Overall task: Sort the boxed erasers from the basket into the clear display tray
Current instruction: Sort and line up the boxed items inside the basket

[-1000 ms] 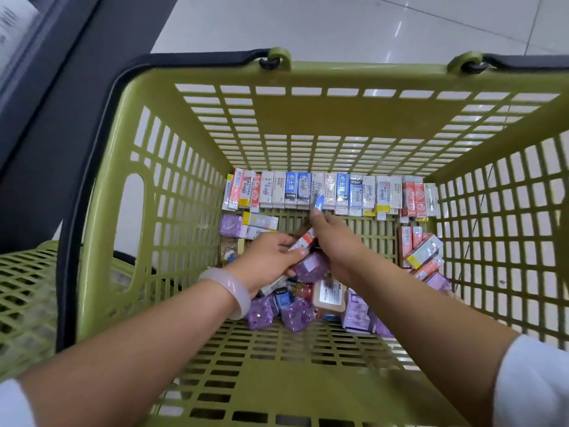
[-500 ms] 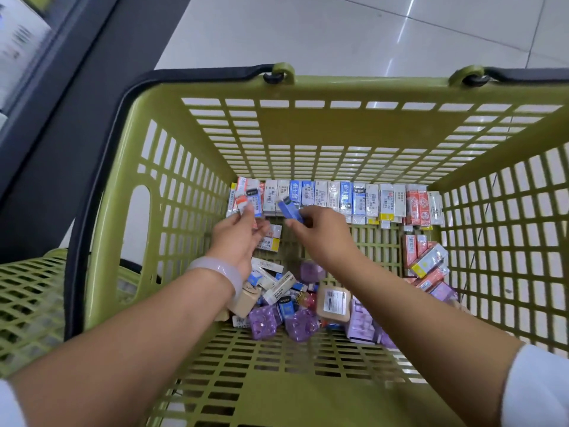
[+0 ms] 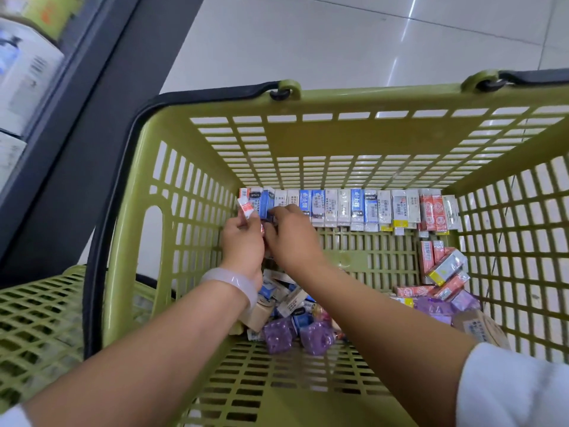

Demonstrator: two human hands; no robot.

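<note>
We've 1 view only: head cam, close above the green basket [image 3: 308,100], facing fwd & down into it.

Two bare forearms, each emerging from a white sleeve: right sleeve [image 3: 511,392] broad at lower right, left sleeve [image 3: 12,417] a sliver at lower left. Left wrist carries a smooth, pale translucent bangle [image 3: 237,285]. Both hands ungloved.
</note>
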